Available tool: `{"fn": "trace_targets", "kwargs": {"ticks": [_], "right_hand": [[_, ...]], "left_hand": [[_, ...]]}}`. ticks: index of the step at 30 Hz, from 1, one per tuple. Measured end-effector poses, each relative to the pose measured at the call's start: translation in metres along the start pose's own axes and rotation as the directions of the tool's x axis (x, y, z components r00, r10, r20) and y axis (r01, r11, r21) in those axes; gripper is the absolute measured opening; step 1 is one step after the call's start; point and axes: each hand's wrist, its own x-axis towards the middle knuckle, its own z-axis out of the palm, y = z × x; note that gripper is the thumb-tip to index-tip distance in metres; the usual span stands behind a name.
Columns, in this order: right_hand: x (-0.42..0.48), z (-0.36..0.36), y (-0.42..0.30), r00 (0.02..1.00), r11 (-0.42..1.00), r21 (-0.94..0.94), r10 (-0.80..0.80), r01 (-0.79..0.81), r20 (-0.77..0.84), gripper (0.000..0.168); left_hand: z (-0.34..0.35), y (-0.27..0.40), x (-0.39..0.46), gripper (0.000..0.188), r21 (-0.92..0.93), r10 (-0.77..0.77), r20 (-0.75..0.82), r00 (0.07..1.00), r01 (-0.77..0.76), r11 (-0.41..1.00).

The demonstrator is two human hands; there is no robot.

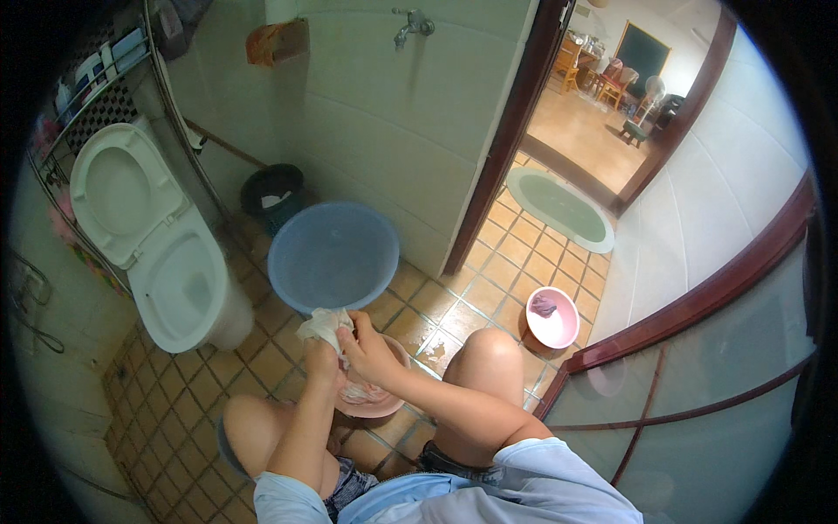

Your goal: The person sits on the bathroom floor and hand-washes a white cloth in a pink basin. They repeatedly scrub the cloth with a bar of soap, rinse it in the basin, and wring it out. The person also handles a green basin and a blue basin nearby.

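Note:
A white wet cloth (325, 325) is bunched between my two hands, above the near rim of a large blue plastic basin. My left hand (322, 361) grips its lower part, the fingers partly hidden by the cloth. From the right, my right hand (364, 347) holds the cloth's other side, thumb and fingers pinched on it. Below my hands a pink plastic basin (378, 414) stands on the tiled floor between my knees, with pale wet cloth (362, 393) in it. The blue basin (334, 255) stands just beyond, against the wall side.
A toilet (173, 281) with raised lid stands at left, a dark waste bin (278, 209) behind the blue basin. A small pink basin (553, 327) holding a purple cloth is at right, near a green mat (560, 206) by the doorway. A tap (412, 27) juts from the wall.

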Motion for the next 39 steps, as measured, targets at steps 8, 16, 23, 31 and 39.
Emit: {"fn": "trace_targets", "kwargs": {"ticks": [8, 16, 23, 31, 39], "right_hand": [[-0.010, -0.021, -0.002, 0.974, 0.940, -0.336, 0.022, 0.057, 0.226, 0.039], [0.005, -0.045, 0.011, 0.862, 0.862, 0.099, 0.478, -0.497, 0.171, 0.022], [0.009, -0.045, 0.005, 0.967, 0.960, 0.188, 0.229, -0.207, -0.107, 0.018], [0.013, -0.012, 0.000, 0.942, 0.843, -0.534, -0.227, 0.063, -0.247, 0.016], [-0.006, 0.007, 0.021, 0.933, 0.829, -0.515, -0.331, 0.217, -0.141, 0.038]], "left_hand": [[-0.017, 0.017, 0.010, 0.024, -0.118, -0.100, -0.018, 0.995, 0.097, 0.988], [-0.020, 0.014, 0.008, 0.044, -0.186, 0.059, 0.093, 0.994, -0.041, 0.982], [-0.017, -0.006, 0.009, 0.030, 0.028, 0.039, -0.107, 0.994, -0.036, 0.999], [0.028, -0.028, -0.028, 0.045, -0.147, -0.127, 0.066, 0.990, 0.135, 0.980], [0.002, -0.042, -0.005, 0.048, -0.293, -0.090, 0.142, 0.986, 0.129, 0.947]]}}
